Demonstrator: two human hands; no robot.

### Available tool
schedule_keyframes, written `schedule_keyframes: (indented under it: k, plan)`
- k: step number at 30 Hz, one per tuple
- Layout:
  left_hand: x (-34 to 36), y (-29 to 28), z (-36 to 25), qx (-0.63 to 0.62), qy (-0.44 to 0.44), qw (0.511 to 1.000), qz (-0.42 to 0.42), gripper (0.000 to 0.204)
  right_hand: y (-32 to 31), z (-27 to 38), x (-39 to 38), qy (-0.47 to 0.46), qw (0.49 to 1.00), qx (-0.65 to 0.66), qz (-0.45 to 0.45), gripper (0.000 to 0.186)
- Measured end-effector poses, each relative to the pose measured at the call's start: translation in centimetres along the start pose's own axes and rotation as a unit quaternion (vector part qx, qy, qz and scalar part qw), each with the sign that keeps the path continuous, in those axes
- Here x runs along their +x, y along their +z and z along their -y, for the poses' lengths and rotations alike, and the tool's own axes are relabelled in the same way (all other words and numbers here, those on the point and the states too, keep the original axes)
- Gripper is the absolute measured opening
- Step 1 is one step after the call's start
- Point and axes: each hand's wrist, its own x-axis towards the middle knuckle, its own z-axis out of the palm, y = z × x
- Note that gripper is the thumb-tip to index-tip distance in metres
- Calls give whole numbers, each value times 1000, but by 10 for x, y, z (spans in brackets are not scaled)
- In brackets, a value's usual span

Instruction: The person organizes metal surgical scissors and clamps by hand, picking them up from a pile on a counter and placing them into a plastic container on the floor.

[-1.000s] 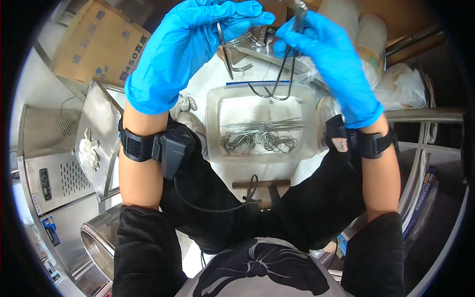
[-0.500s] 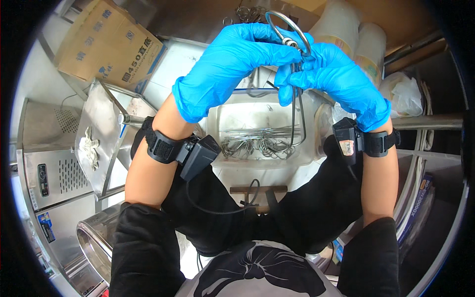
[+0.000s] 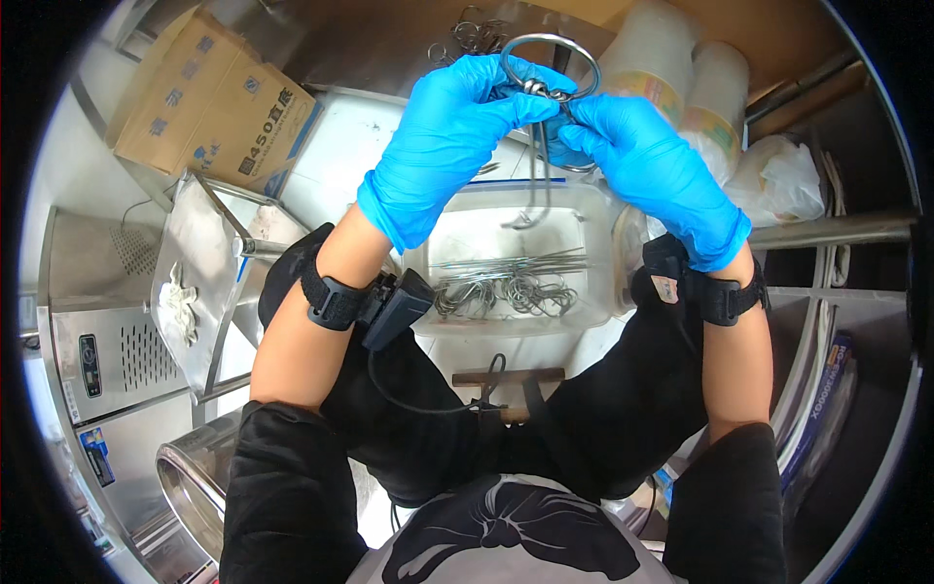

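Note:
Both my hands wear blue gloves and are raised together above a translucent plastic tub point(image 3: 574, 324). Between them is a metal hanging hook point(image 3: 537, 89), with a round ring on top, a twisted neck and two prongs hanging down to bent ends. My left hand point(image 3: 443, 136) grips it at the left side of the neck, fingers curled. My right hand point(image 3: 647, 165) pinches it at the neck's right side, some fingers hidden behind. Several similar metal hooks point(image 3: 516, 289) lie heaped in the tub, their long shafts pointing right.
More dark metal hooks point(image 3: 479, 35) lie on a brown surface at the far side. A cardboard box point(image 3: 219, 107) stands far left, near a metal stand point(image 3: 190, 263) holding a white glove point(image 3: 176, 304). Stacked plastic containers point(image 3: 715, 97) and a plastic bag point(image 3: 783, 180) are at right.
The hook has moved slightly left and turned, so its ring faces more upward and its prongs hang further left. My right hand has shifted left and down along with it.

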Motion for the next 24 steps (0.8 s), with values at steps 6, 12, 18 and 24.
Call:
schedule_keyframes:
  k: [6,12,18,24]
  plan:
    - [1,2,1,48,21,999,-14,16,5,-23,1,-87,994,-51,-41,16]
    - [-1,5,-4,-12,18,1000,-19,19,14,-7,-2,-75,986,-136,-66,15]
    - [-1,8,-5,-33,4,998,-49,20,32,6,-7,-99,986,65,-115,19]
    - [3,-3,-5,1,17,998,-58,19,36,-6,4,19,992,111,-62,21]
